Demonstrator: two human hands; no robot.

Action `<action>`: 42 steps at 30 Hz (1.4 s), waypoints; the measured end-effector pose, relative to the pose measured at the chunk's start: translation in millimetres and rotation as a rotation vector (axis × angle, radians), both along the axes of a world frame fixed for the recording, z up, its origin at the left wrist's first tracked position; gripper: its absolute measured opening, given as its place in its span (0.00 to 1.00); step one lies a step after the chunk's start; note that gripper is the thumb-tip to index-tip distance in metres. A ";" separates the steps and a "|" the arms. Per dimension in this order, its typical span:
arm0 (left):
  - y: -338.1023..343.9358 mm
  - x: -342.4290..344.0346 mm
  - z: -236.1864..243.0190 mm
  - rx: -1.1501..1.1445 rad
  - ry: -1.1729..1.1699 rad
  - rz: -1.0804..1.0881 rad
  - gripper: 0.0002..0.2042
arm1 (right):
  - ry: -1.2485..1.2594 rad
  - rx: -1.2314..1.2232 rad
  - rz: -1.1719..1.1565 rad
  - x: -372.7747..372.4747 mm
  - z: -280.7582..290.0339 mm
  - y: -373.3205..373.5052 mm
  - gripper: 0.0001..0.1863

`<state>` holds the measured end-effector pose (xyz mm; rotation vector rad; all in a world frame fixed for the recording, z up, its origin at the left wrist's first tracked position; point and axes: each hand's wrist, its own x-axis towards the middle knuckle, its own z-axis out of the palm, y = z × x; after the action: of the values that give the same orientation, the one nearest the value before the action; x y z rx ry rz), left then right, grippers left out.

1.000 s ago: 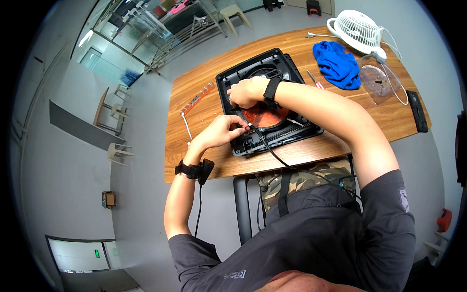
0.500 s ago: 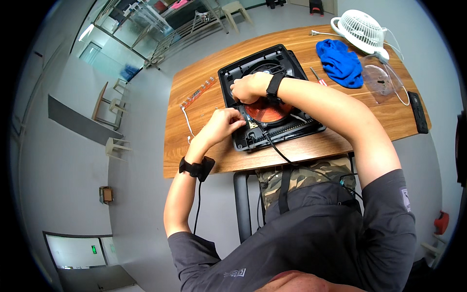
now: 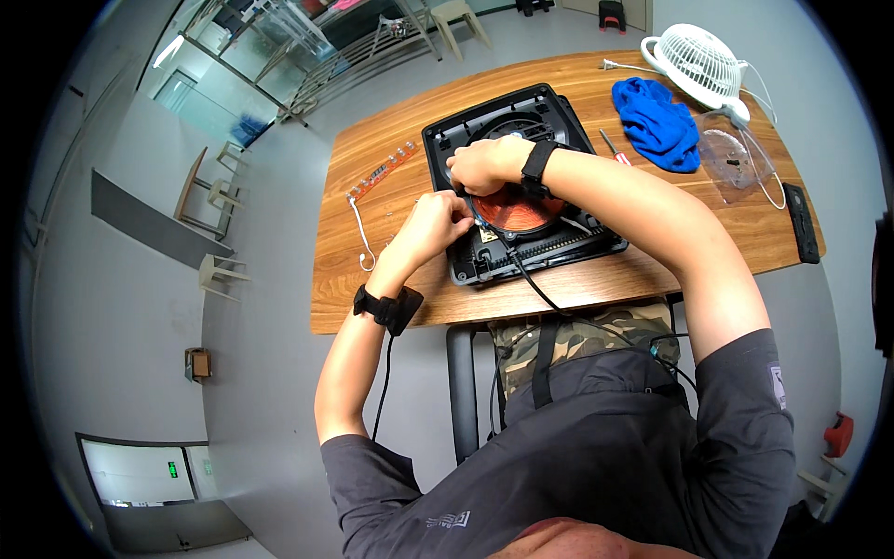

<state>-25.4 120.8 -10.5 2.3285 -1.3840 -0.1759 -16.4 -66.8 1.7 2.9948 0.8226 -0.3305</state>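
Note:
An opened induction cooker (image 3: 456, 140), a black plastic shell, lies on the table before me. Inside it sits a round copper coil (image 3: 515, 212), partly covered by my right hand and forearm. My right hand (image 3: 488, 165) reaches over the coil to the shell's left side, its fingers curled down; whatever they grip is hidden. My left hand (image 3: 434, 224) is at the shell's left edge, close below the right, thumb and fingers drawn together on something too small to make out. A black power cord (image 3: 533, 283) runs from the shell over the table's near edge.
A strip-shaped circuit board (image 3: 382, 171) with a white cable (image 3: 361, 233) lies left of the shell. To the right are a screwdriver (image 3: 615, 147), a blue cloth (image 3: 657, 125), a clear plastic container (image 3: 734, 160), a white fan (image 3: 697, 65) and a black bar-shaped piece (image 3: 801, 224).
My left hand has moved away from me along the shell's left edge, closer to the right hand. My right hand stays nearly in place over the coil.

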 end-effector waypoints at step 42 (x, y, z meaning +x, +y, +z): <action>-18.8 -3.3 4.9 0.136 -0.001 0.088 0.05 | -0.085 0.103 -0.037 0.3 -19.2 -1.7 0.14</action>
<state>-28.7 102.0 -5.6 2.4953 -1.3046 -0.2494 -16.0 -68.4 -17.5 3.0975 0.8010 -0.1650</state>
